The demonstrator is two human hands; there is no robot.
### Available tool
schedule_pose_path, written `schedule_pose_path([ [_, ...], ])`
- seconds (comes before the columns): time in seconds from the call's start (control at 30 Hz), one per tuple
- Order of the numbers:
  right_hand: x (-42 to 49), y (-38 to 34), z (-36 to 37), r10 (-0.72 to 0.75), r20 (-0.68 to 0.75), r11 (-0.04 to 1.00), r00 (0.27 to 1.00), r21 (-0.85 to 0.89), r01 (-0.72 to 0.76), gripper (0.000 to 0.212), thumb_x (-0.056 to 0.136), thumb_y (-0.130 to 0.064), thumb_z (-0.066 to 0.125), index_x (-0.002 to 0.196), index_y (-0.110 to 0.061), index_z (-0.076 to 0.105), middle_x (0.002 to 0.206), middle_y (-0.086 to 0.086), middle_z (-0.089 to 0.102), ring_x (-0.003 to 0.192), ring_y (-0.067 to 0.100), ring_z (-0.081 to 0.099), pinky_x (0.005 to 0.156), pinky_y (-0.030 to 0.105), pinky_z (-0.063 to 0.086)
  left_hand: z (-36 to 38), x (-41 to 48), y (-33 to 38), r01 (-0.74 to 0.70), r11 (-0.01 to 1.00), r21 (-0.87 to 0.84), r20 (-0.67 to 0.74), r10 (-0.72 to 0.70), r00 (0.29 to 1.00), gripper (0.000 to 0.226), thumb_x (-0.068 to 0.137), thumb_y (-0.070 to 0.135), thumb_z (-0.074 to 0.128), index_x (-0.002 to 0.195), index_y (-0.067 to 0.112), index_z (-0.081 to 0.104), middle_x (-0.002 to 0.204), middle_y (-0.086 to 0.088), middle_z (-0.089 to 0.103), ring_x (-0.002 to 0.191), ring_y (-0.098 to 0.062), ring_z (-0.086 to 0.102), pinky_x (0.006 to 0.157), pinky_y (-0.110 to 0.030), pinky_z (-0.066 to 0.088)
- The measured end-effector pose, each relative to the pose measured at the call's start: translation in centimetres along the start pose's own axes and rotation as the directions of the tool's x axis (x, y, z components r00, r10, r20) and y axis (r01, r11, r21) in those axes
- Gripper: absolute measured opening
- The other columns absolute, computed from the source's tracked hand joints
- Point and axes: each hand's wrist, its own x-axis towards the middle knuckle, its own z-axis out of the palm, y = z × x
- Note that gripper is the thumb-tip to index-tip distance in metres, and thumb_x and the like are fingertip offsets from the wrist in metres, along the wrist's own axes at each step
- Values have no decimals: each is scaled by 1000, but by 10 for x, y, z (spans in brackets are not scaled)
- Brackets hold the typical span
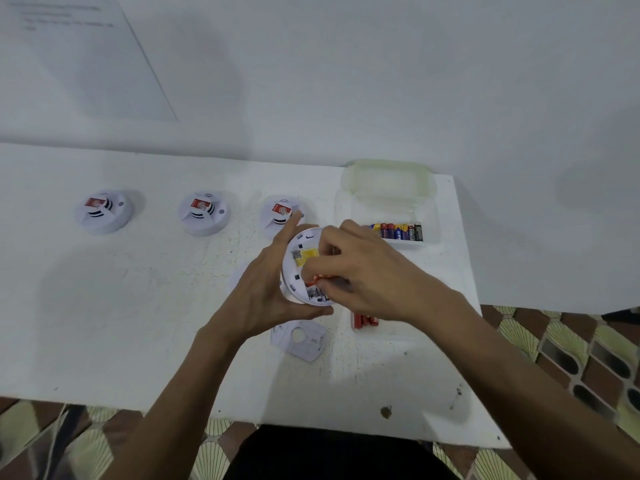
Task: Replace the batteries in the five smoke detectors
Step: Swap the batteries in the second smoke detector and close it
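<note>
Your left grip (263,289) clasps the upturned smoke detector (297,268) by its rim above the counter (138,306), toward its right edge; your right grip (363,275) pinches a red battery (317,279) in it.

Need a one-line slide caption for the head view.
Left hand holds an upturned smoke detector while the right hand pinches a red battery in its open back.

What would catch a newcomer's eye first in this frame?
Mid-table, the left hand grips an upturned smoke detector while the right hand pinches a red battery in its back. Three more detectors line the back left; a clear box of batteries sits back right.
</note>
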Motion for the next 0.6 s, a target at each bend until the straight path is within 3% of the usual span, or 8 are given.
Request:
schedule_pose_path([
  [0.07, 5, 1, -6, -49, 67, 998, 997, -30, 51, 13, 84, -18, 61, 93, -26, 66, 88, 1, 48, 77, 18, 41, 65, 35, 38, -2, 0, -2, 63, 997, -48, -34, -65, 997, 130, 47, 91, 53, 141, 13, 10, 146, 28, 28, 133, 5, 31, 105, -11, 28],
  [0.1, 7, 2, -9, -72, 98, 996, 993, -47, 77, 13, 83, -18, 60, 92, -27, 64, 88, 0, 47, 77, 17, 40, 65, 34, 37, -3, 1, -1, 70, 997, -43, -25, -71, 997, 121, 49, 90, 53, 139, 20, 11, 143, 29, 28, 130, 12, 31, 104, -7, 28],
  [0.17, 10, 2, -13, -117, 153, 989, 981, -74, 129, 12, 82, -19, 59, 90, -29, 60, 86, -2, 40, 76, 17, 39, 64, 33, 34, -4, 0, 3, 62, 998, -3, 56, -61, 997, 97, 64, 65, 68, 136, 30, 13, 138, 40, 24, 122, 25, 27, 96, 2, 26],
  [0.23, 14, 2, -17, -151, 196, 982, 969, -87, 170, 11, 80, -21, 58, 86, -30, 56, 86, -4, 33, 74, 16, 36, 63, 33, 34, -5, -2, 5, 28, 999, 29, 57, -29, 998, 102, 65, 30, 80, 142, 28, 12, 135, 50, 21, 124, 24, 26, 94, 3, 25],
  [0.27, 16, 3, -18, -162, 209, 979, 964, -88, 184, 11, 79, -22, 58, 85, -30, 54, 86, -4, 32, 73, 15, 35, 62, 33, 34, -4, -1, 5, 15, 999, 50, 42, -17, 999, 108, 63, 25, 82, 145, 25, 10, 136, 50, 19, 126, 21, 26, 95, 2, 25],
  [0.4, 23, 6, -19, -184, 184, 982, 966, -15, 189, 25, 75, -18, 60, 78, -31, 39, 85, -3, 34, 71, 14, 31, 59, 32, 35, -5, 3, 5, -24, 995, 98, 28, 21, 999, 116, 61, 32, 85, 149, 19, 11, 141, 43, 22, 131, 12, 31, 101, -4, 27],
  [0.53, 20, 9, -22, -129, 133, 987, 983, 115, 114, 10, 81, -10, 62, 85, -15, 55, 82, -3, 46, 73, 15, 39, 67, 15, 25, -9, 3, -1, -31, 994, 101, 34, 28, 999, 116, 62, 33, 85, 150, 23, 11, 146, 26, 31, 131, 1, 38, 107, -17, 33],
  [0.6, 15, 11, -25, -35, 82, 973, 996, 232, 15, 8, 84, -8, 63, 87, -11, 57, 81, -4, 52, 76, 18, 47, 67, 16, 35, -9, 3, -2, -31, 996, 79, 23, 29, 999, 113, 64, 44, 82, 150, 25, 11, 147, 24, 31, 132, 0, 37, 108, -19, 33],
])
